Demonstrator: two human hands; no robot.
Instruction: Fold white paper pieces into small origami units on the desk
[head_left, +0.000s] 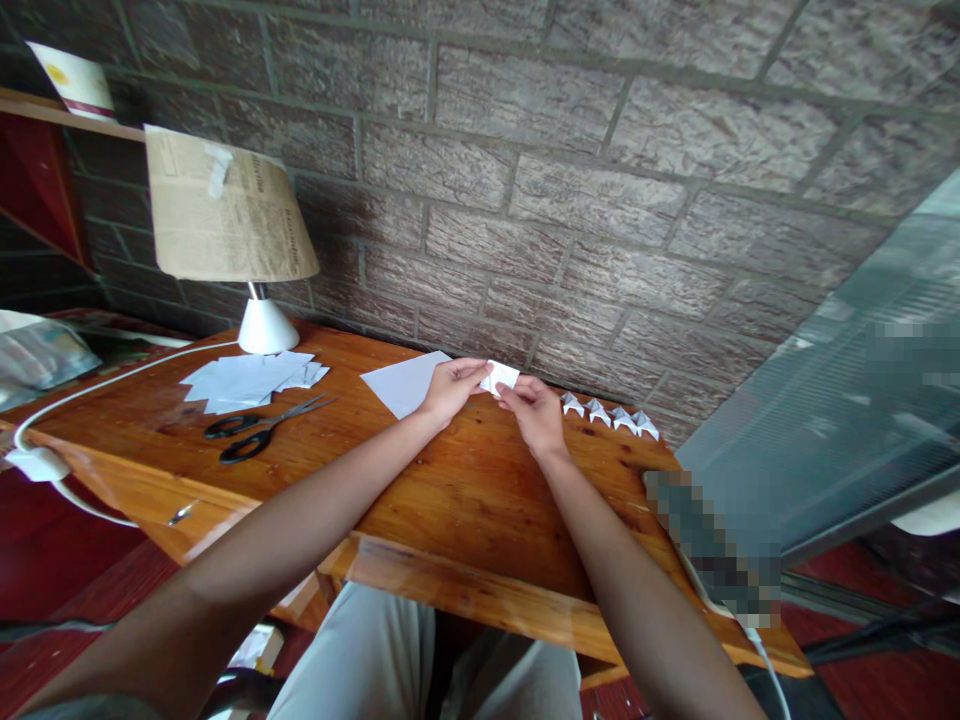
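Between my two hands is a small folded square of white paper (500, 377), raised a little above the wooden table. My left hand (452, 388) pinches its left edge between thumb and fingers. My right hand (538, 412) grips the lower right side, thumb on the near face. Behind my left hand lies a larger sheet of white paper (403, 383), partly covered by the hand. Just right of my right hand stand several small folded paper shapes (598, 411) in a row along the wall side.
Black-handled scissors (259, 432) and a pile of paper pieces (251, 382) lie at the left on the table (465, 500). Behind them stands a lamp (266, 325); its white cord (112, 372) runs left. A blurred-out device (709, 545) with a cable rests at the right edge.
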